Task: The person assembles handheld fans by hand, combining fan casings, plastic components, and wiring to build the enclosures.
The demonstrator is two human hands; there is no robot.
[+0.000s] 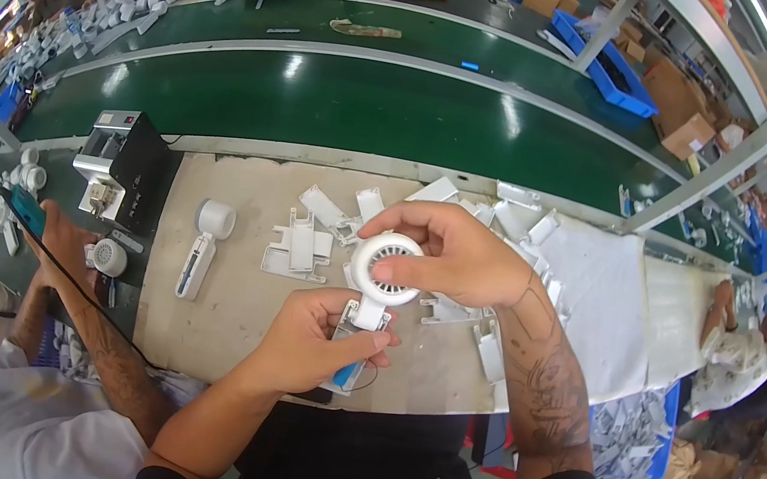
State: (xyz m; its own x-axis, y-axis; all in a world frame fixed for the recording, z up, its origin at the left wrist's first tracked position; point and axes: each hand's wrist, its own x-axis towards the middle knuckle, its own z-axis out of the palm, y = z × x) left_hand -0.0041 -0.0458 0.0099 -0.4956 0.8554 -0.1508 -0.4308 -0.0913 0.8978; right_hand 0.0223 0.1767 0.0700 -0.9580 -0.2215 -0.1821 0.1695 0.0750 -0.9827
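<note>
A white handheld fan (364, 262) is between my hands over the beige work mat. My right hand (471, 259) grips its round head from the right, thumb across the slotted grille and fingers around the rim. Below, my left hand (311, 339) holds the narrow, opened handle (370, 314), the thumb lying across it. A blue cylinder, likely a battery (344, 375), shows inside the handle under my left thumb, with a thin dark wire looping out beside it. The rest of the handle is hidden by my left fingers.
Loose white casing pieces (301, 248) lie beyond and right of my hands. Another white fan (195, 266) rests to the left, near a black machine (126, 171). A green conveyor (344, 111) runs behind. A co-worker's hand (63, 242) is at left; a blue bin (668, 419) stands lower right.
</note>
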